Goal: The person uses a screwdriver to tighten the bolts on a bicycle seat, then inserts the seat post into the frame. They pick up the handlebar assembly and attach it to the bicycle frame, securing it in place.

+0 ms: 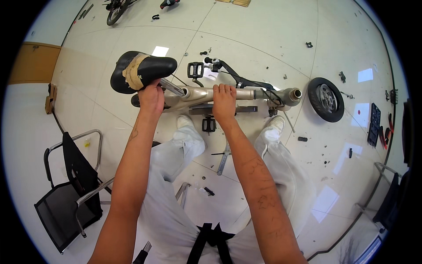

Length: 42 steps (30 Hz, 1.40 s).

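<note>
A bicycle frame (198,95), pale champagne in colour, lies across in front of me above the tiled floor. At its left end a silver seat post (172,87) carries a black saddle (161,67) with a torn, tan patch. My left hand (151,99) is closed beneath the saddle, at the top of the post; its fingertips are hidden. Around the middle tube my right hand (224,103) is wrapped, fingers over the top. Black pedals (195,70) show on both sides of the frame. Beyond it lies a black handlebar (237,78) with cables. The head tube (291,96) is open-ended.
A small wheel (325,100) lies right of the frame. Farther right are a black tool tray (374,124) and red-handled pliers (389,127). Small parts are scattered over the floor. A black mesh chair (66,215) stands at left. A metal tool (223,159) lies between my feet.
</note>
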Each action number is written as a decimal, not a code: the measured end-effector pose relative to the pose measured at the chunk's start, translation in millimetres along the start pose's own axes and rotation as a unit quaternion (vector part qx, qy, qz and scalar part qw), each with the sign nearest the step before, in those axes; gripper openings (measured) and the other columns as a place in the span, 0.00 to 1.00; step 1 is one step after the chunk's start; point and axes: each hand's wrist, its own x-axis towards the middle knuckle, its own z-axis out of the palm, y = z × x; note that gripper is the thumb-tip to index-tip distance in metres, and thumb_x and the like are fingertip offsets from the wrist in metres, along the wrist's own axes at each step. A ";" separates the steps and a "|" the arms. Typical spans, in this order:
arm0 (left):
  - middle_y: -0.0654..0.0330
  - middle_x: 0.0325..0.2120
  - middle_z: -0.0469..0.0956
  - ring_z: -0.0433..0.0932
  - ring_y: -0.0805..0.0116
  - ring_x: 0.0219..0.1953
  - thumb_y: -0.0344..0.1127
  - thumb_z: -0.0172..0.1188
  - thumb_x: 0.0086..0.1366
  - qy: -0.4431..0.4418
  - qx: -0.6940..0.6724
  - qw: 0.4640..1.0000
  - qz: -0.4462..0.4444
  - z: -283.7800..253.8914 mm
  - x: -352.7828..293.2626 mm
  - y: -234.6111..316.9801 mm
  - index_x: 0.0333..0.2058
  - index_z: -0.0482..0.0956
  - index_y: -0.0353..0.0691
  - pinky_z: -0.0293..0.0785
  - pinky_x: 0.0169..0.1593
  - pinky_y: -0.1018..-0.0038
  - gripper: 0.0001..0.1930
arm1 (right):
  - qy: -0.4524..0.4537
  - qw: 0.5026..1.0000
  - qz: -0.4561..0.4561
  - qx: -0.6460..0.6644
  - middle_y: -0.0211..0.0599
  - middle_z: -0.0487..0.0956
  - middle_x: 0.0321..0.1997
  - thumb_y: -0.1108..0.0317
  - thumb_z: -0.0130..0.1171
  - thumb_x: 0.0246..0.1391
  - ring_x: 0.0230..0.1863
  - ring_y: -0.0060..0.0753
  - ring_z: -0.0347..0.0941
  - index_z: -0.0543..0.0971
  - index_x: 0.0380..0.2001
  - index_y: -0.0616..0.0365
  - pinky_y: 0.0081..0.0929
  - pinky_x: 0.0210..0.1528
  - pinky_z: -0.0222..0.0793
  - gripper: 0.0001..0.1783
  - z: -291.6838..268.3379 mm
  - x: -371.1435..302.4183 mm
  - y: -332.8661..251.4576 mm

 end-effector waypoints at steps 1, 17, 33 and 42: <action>0.63 0.43 0.76 0.73 0.68 0.47 0.13 0.59 0.51 0.002 -0.004 1.000 0.003 0.1 -0.2 1.1 0.45 0.75 0.42 0.67 0.55 0.73 0.23 | 0.011 1.000 0.000 0.009 0.39 0.71 0.40 0.75 0.57 0.39 0.49 0.39 0.64 0.72 0.41 0.60 0.34 0.61 0.51 0.20 0.4 0.1 -0.5; 0.60 0.50 0.71 0.70 0.68 0.52 0.15 0.56 0.57 0.049 0.027 0.998 -0.003 16.7 -5.5 -3.6 0.51 0.69 0.40 0.64 0.60 0.73 0.23 | 0.041 0.999 0.000 0.014 0.38 0.71 0.38 0.75 0.56 0.40 0.48 0.38 0.65 0.72 0.39 0.59 0.34 0.60 0.51 0.18 8.3 1.9 3.2; 0.56 0.51 0.72 0.70 0.66 0.52 0.29 0.60 0.61 0.013 0.351 0.931 0.102 1.2 -36.1 -36.1 0.54 0.68 0.33 0.62 0.58 0.72 0.22 | 0.036 0.999 0.000 0.010 0.38 0.70 0.38 0.75 0.56 0.40 0.47 0.39 0.65 0.72 0.37 0.58 0.35 0.60 0.52 0.16 3.0 3.9 2.4; 0.57 0.48 0.75 0.71 0.67 0.50 0.31 0.57 0.64 -0.045 0.431 0.892 0.132 -10.2 -29.3 -36.2 0.50 0.73 0.33 0.62 0.57 0.72 0.16 | 0.044 0.999 -0.009 0.006 0.38 0.70 0.37 0.74 0.54 0.42 0.47 0.39 0.65 0.72 0.37 0.58 0.35 0.59 0.52 0.15 2.1 3.3 -1.5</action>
